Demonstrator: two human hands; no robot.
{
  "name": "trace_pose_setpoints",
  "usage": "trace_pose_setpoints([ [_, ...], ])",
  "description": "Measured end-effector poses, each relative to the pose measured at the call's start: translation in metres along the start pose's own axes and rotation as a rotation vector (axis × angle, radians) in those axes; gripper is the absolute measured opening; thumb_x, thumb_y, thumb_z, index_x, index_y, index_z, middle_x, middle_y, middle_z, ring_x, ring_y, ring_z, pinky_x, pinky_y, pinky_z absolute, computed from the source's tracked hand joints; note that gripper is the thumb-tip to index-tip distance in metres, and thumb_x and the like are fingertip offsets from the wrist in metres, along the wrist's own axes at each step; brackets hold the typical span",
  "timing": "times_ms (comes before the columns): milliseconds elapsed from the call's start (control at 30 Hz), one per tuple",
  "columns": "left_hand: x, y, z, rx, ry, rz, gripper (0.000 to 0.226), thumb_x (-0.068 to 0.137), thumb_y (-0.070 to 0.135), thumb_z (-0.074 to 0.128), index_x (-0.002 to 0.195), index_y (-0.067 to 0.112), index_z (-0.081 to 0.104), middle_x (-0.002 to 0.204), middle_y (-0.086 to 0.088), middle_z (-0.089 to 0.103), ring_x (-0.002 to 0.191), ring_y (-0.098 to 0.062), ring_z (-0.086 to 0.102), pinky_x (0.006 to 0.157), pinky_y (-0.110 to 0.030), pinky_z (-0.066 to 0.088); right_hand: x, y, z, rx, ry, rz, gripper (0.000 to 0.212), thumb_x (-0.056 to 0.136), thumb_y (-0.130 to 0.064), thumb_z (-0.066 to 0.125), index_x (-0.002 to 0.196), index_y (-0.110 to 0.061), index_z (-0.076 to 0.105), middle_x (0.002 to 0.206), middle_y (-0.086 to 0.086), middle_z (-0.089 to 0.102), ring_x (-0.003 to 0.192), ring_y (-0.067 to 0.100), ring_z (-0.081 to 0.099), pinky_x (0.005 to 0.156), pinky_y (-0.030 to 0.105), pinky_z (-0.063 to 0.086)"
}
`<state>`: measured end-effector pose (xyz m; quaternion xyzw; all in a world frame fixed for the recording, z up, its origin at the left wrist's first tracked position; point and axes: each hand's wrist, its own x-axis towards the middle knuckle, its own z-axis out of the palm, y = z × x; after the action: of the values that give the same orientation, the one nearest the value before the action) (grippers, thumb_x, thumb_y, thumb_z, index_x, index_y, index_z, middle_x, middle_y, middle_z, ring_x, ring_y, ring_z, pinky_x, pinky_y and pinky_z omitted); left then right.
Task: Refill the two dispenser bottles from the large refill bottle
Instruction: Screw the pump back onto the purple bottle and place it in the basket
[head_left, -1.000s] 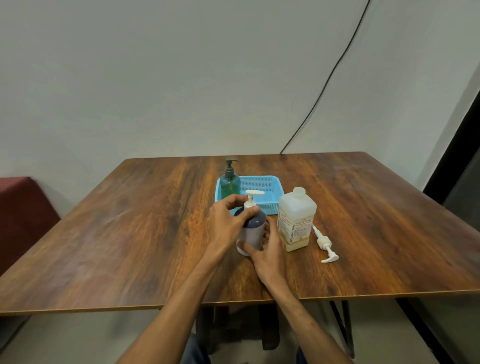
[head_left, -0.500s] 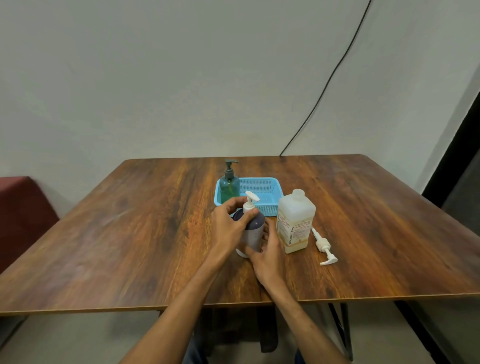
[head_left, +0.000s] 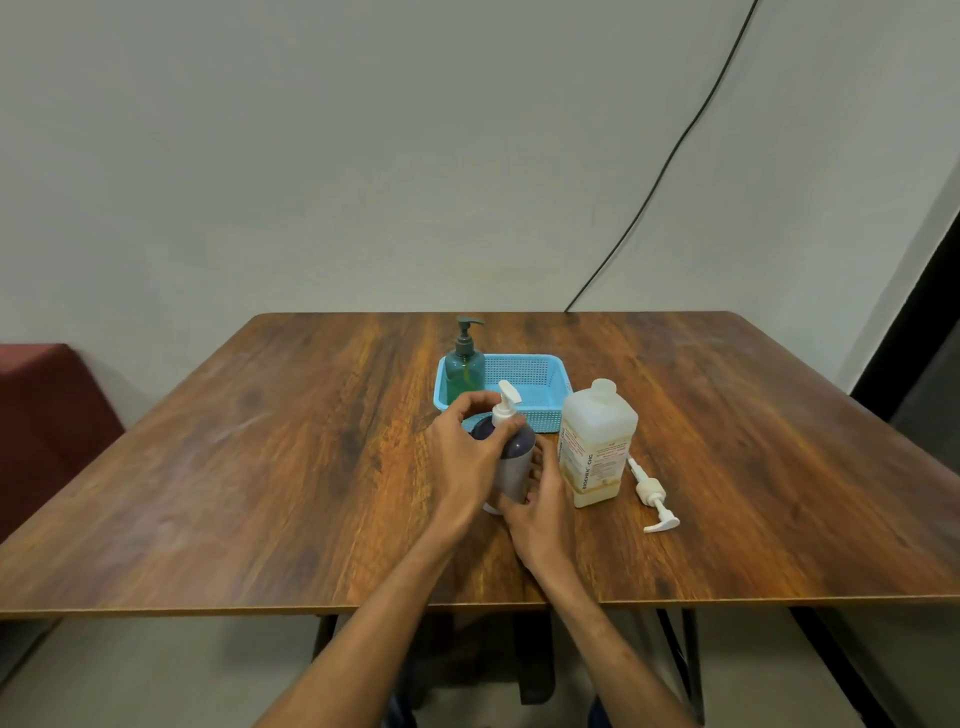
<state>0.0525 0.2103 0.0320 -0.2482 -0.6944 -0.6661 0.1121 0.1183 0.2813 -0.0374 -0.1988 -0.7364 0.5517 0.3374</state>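
A dark purple dispenser bottle (head_left: 517, 457) with a white pump head (head_left: 506, 402) stands upright on the wooden table (head_left: 260, 467). My left hand (head_left: 467, 447) grips its shoulder and the collar of the pump. My right hand (head_left: 540, 504) holds the bottle's lower body from the near right. The large refill bottle (head_left: 595, 447), translucent white with a label, stands uncapped just to the right. A loose white pump (head_left: 652, 496) lies on the table beside it. A teal dispenser bottle (head_left: 464, 361) with a dark pump stands in the left corner of a blue basket (head_left: 530, 384).
The blue basket sits behind the purple bottle, near the table's middle. A black cable (head_left: 660, 171) runs down the wall to the table's far edge. A dark red seat (head_left: 47, 415) is at the left. The table's near edge is close to my forearms.
The white pump head has turned between the frames; its spout pointed right, now it points up and away. Both hands stay on the purple bottle.
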Motion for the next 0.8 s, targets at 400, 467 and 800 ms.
trace_pose_setpoints([
  [400, 0.017, -0.006, -0.022, -0.053, -0.361, -0.049, 0.049, 0.084, 0.021, 0.078, 0.129, 0.02, 0.059, 0.127, 0.011, 0.064, 0.121, -0.002, 0.058, 0.103, -0.032, 0.05, -0.001, -0.003, 0.0, 0.005, -0.005, 0.002, 0.083, 0.075, -0.021, 0.088, 0.143, -0.036, 0.041, 0.142, -0.013, 0.054, 0.133, 0.009, 0.05, 0.103, 0.036, 0.053],
  [467, 0.01, -0.003, -0.015, -0.038, -0.254, -0.009, 0.044, 0.08, 0.021, 0.082, 0.12, 0.018, 0.064, 0.118, 0.01, 0.068, 0.113, -0.002, 0.063, 0.094, -0.024, 0.054, -0.002, -0.004, 0.0, 0.015, -0.006, 0.003, 0.083, 0.075, -0.023, 0.088, 0.142, -0.037, 0.042, 0.14, -0.013, 0.056, 0.13, 0.008, 0.052, 0.101, 0.035, 0.054],
  [800, 0.022, 0.001, -0.024, -0.251, -0.463, -0.169, 0.036, 0.088, 0.002, 0.069, 0.123, 0.003, 0.066, 0.119, -0.006, 0.072, 0.113, -0.015, 0.067, 0.096, -0.029, 0.054, -0.001, -0.002, 0.002, -0.004, 0.002, 0.017, 0.086, 0.074, -0.021, 0.089, 0.144, -0.033, 0.041, 0.144, -0.01, 0.053, 0.134, 0.011, 0.049, 0.106, 0.039, 0.05],
])
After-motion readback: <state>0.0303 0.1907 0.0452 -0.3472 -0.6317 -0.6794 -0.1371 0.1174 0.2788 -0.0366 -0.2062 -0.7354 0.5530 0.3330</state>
